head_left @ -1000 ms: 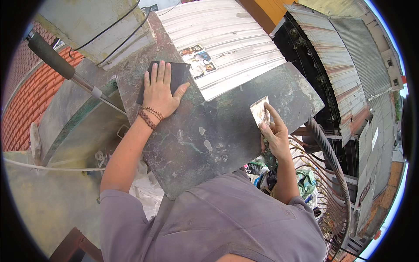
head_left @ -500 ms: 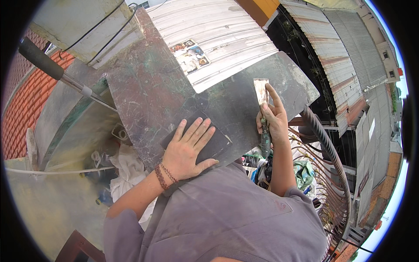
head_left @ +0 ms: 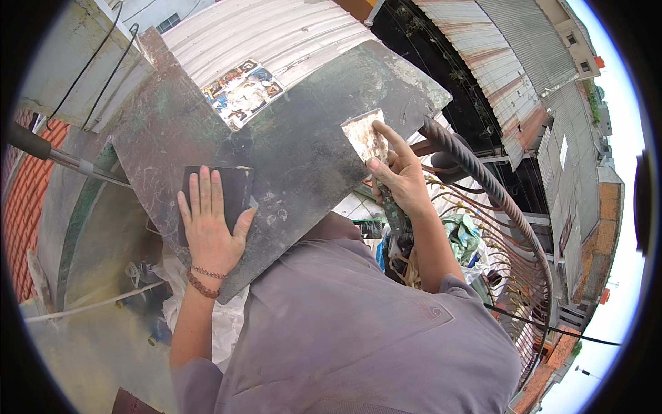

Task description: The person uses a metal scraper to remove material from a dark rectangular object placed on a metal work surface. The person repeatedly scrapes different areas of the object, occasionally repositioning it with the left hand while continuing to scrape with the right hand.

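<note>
Flat and open, my left hand [head_left: 212,233] presses on a dark square sheet [head_left: 236,185] that looks like sandpaper. That sheet lies on the left part of a large dark, scuffed, L-shaped board [head_left: 296,155] in front of my body. Closed around the handle of a putty knife [head_left: 363,132], my right hand [head_left: 405,181] is at the board's right side. The knife's wide, pale-stained blade points up and away over the board, with my index finger stretched along it. Much of the handle is hidden by my fingers.
A thick twisted metal railing [head_left: 476,169] curves down on the right. Bags and cloths [head_left: 460,234] lie below the board. At the left are a rod with a dark grip [head_left: 31,141] and a pale curved surface [head_left: 83,352]. Corrugated roofing [head_left: 303,34] spreads beyond.
My left hand and the dark sheet have slid left across the board. My right hand has shifted left in view and turned the putty knife, so its blade face shows wider. The head view has swung.
</note>
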The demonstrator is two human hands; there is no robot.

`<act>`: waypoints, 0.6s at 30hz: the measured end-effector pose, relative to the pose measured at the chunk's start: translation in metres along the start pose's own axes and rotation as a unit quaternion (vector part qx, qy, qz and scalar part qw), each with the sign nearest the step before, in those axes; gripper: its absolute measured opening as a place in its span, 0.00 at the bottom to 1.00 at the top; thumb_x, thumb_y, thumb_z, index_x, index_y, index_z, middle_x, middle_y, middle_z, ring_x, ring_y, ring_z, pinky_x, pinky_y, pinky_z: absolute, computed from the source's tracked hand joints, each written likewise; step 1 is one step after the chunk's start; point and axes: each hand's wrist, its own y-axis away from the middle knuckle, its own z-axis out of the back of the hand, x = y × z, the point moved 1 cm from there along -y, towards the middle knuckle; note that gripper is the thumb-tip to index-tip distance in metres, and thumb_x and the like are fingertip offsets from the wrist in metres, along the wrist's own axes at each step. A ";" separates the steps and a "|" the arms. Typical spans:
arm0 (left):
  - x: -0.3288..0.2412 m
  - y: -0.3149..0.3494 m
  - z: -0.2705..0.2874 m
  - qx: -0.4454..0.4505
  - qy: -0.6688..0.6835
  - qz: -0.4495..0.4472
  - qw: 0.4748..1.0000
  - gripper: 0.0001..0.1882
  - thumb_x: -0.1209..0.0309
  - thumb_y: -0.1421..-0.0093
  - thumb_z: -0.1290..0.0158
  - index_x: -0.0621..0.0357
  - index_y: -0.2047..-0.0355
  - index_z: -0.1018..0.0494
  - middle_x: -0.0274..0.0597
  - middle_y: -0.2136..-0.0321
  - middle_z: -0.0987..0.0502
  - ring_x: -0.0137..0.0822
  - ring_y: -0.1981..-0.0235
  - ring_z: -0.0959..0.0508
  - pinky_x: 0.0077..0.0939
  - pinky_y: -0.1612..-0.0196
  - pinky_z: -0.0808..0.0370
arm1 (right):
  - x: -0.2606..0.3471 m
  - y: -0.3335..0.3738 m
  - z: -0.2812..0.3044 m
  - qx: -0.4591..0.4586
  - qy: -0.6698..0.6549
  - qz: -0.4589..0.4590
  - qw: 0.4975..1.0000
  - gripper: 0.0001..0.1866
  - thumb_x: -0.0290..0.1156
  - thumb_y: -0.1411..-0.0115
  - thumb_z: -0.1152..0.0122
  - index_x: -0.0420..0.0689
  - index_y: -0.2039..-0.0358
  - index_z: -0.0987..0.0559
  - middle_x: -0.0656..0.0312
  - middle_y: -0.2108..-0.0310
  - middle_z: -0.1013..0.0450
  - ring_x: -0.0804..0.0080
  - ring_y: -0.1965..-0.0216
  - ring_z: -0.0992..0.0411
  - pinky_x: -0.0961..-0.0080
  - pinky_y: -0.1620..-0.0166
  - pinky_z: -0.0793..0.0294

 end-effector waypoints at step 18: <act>0.007 0.011 0.009 0.002 0.118 -0.109 0.987 0.35 0.50 0.33 0.47 0.51 0.30 0.36 0.41 0.28 0.40 0.48 0.26 0.45 0.56 0.25 0.54 | -0.011 0.052 -0.069 0.175 0.414 0.008 0.893 0.37 0.42 0.38 0.30 0.49 0.31 0.32 0.42 0.65 0.20 0.54 0.66 0.20 0.63 0.54 0.23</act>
